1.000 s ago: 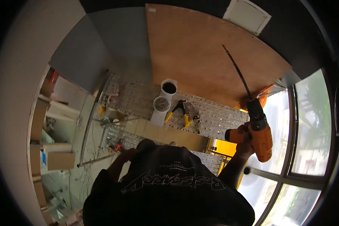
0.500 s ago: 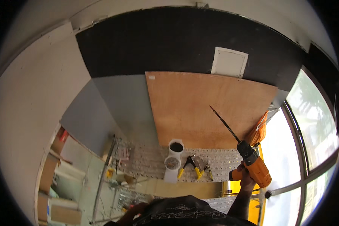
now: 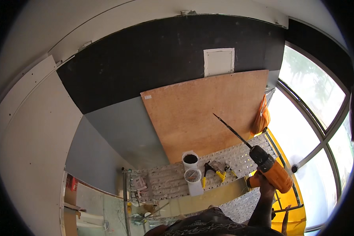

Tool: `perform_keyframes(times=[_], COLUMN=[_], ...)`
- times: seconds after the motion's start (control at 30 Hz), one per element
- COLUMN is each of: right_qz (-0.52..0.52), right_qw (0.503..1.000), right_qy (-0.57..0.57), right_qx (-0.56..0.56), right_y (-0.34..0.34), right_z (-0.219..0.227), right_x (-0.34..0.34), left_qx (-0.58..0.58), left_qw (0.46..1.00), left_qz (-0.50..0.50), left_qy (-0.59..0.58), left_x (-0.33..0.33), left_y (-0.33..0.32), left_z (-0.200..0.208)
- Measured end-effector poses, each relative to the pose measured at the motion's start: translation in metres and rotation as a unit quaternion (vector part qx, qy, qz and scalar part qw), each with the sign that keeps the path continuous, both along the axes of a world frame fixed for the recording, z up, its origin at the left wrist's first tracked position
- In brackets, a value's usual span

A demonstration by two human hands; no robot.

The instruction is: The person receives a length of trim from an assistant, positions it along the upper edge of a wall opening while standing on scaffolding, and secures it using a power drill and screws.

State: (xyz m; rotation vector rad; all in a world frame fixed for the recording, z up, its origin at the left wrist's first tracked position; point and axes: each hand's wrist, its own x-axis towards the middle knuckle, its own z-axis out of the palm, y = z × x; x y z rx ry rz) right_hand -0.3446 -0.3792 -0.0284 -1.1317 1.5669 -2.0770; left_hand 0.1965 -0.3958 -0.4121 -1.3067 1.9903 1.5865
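Note:
My right hand [image 3: 266, 185] is wrapped round the grip of an orange and black cordless drill [image 3: 278, 176], raised above the scaffold platform. Its long dark bit [image 3: 233, 132] points up and to the left, in front of a large plywood sheet [image 3: 204, 114]. Whether the bit touches the sheet cannot be told. My left hand does not show. Below the sheet, two white tubs stand together: one tub [image 3: 185, 164] has dark contents, and the nearer tub [image 3: 195, 189] holds small pieces too fine to name. Beside them lies a hand tool [image 3: 213, 172] with yellow handles.
The perforated metal platform [image 3: 161, 185] has a gap in front of it. A scaffold pole [image 3: 126, 200] rises at left; another pole [image 3: 283, 161] runs at right before the windows [image 3: 314, 98]. An orange bag [image 3: 261, 120] hangs there. A dark arm-like shape [image 3: 285, 220] shows lower right.
The view has tilted and shifted, bringing more of the platform and right-hand pole into sight. The drill stays in my right hand, its bit still pointing up-left. A forearm at lower left has left view.

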Motion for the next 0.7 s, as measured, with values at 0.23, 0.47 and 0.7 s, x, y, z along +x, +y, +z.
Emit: perform_keyframes(times=[0.23, 0.47, 0.7], right_qz=[-0.108, -0.015, -0.021], right_qw=[0.976, 0.992, 0.983], right_qy=[0.187, 0.028, -0.068], right_qx=[0.040, -0.121, -0.172], right_y=[0.028, 0.045, 0.033], right_z=[-0.046, -0.044, -0.038], right_x=[-0.070, -0.098, -0.124], left_qx=[-0.058, -0.061, 0.133], left_qw=[0.992, 0.983, 0.871], left_qz=[-0.112, -0.172, 0.413], left_qy=[0.023, -0.017, 0.230], left_x=[-0.030, -0.090, -0.112], left_y=[-0.018, -0.038, -0.114], left_z=[0.026, 0.126, 0.290])
